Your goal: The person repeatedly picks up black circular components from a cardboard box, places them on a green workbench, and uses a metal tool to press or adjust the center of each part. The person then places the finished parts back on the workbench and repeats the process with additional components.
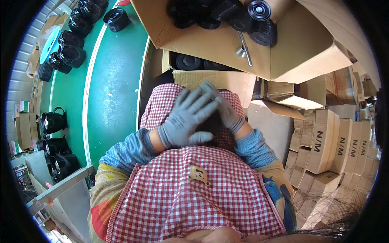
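Note:
Both my hands wear grey gloves and meet above my lap, over the checked apron. My left hand has its fingers stretched and spread, with the thumb pointing right. Its fingertips overlap my right hand, whose fingers reach up and to the left, partly covered and slightly blurred. Below and between the hands is a dark area; I cannot tell whether it is an object or clothing. Just beyond the hands stands an open cardboard box with round black parts inside.
A larger carton holds several black round pieces; a metal rod lies at its near side. Along the left, a green bench carries black pots and a black mug-like vessel. Cartons are stacked right.

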